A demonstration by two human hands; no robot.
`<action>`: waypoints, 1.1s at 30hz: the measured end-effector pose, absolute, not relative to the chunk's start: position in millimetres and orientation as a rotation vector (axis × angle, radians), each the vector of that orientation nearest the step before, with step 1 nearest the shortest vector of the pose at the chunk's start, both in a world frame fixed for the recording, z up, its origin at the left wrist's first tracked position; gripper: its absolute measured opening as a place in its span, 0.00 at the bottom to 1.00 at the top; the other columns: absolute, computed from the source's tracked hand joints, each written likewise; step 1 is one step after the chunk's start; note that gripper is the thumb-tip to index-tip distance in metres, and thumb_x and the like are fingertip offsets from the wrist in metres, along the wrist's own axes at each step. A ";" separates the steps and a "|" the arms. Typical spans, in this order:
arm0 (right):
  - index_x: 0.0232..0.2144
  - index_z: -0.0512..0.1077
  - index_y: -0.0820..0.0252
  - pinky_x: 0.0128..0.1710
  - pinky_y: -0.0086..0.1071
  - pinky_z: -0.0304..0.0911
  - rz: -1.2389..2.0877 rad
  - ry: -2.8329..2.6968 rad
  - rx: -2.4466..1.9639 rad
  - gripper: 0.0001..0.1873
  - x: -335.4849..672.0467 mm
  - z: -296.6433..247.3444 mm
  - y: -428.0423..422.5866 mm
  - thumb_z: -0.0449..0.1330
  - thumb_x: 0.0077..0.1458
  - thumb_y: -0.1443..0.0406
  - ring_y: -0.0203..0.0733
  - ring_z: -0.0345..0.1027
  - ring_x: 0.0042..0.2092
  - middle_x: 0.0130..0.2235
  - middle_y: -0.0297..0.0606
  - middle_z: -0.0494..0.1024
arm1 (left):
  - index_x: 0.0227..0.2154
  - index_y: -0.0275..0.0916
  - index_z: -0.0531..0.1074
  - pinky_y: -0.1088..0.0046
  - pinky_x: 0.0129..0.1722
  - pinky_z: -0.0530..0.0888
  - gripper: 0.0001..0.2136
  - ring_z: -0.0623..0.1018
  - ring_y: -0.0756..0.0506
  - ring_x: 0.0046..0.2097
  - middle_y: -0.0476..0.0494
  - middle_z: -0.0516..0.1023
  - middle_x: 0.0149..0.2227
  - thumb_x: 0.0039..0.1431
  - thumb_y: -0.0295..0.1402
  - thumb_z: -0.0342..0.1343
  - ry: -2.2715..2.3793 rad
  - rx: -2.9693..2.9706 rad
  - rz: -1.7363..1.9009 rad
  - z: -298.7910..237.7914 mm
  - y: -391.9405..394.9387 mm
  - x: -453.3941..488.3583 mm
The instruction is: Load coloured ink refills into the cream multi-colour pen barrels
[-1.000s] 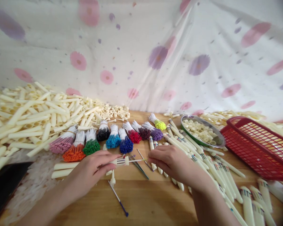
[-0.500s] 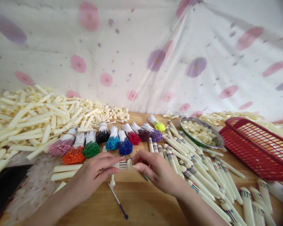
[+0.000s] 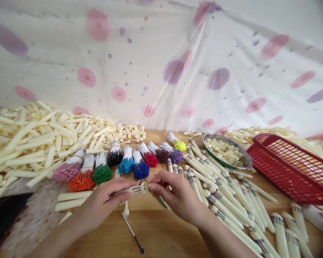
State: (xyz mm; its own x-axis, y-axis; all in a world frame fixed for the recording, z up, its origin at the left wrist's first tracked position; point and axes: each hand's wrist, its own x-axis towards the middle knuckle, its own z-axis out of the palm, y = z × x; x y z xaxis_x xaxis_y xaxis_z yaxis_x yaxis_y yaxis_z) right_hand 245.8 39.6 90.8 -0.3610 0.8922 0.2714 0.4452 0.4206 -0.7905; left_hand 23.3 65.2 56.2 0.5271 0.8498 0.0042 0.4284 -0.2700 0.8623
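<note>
My left hand is closed around a cream multicolour pen barrel, its slotted, open end pointing right. At that open end, my right hand pinches thin pen refills; a dark greenish refill sticks out below its fingers. How many it holds is hidden. Beneath the barrel lies a small cream plunger-like part, and a refill with a blue tip lies close to it on the table. Just beyond my hands are bundled refills, among them a blue bundle and a green bundle.
A heap of cream barrels fills the left side, with a dark flat object in front. Many pens with coloured sliders lie at right. Behind them are a metal bowl of small cream parts and a red plastic basket.
The barrel's open end now faces slightly more toward me, and my right fingers have shifted a little away from it. The whole view has moved slightly.
</note>
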 end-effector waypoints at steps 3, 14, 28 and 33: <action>0.25 0.67 0.62 0.23 0.23 0.52 0.658 -1.971 -1.222 0.10 239.1 86.8 36.7 0.53 0.57 0.65 0.30 0.58 0.24 0.22 0.30 0.68 | 0.46 0.48 0.73 0.75 0.46 0.70 0.14 0.74 0.45 0.48 0.49 0.77 0.46 0.59 0.36 0.51 1.053 1.888 0.602 56.5 64.9 25.0; 0.36 0.69 0.62 0.28 0.26 0.56 0.195 -2.173 -0.871 0.08 238.7 74.9 40.8 0.50 0.61 0.66 0.33 0.63 0.28 0.28 0.36 0.74 | 0.45 0.49 0.74 0.74 0.47 0.70 0.14 0.75 0.44 0.47 0.50 0.79 0.45 0.56 0.37 0.54 1.005 1.768 0.575 58.7 67.2 24.4; 0.37 0.69 0.65 0.35 0.33 0.61 0.222 -2.650 -1.873 0.15 247.5 39.3 65.8 0.61 0.51 0.59 0.49 0.69 0.41 0.38 0.45 0.75 | 0.30 0.43 0.76 0.78 0.38 0.70 0.08 0.75 0.48 0.37 0.51 0.77 0.32 0.44 0.27 0.63 0.910 1.541 0.819 64.6 72.4 14.5; 0.37 0.68 0.66 0.34 0.32 0.61 0.134 -2.667 -1.867 0.06 238.8 31.4 63.5 0.54 0.55 0.73 0.48 0.70 0.41 0.38 0.48 0.75 | 0.29 0.40 0.76 0.74 0.37 0.70 0.08 0.74 0.47 0.36 0.48 0.75 0.32 0.42 0.30 0.66 0.791 1.554 0.890 63.3 74.4 11.4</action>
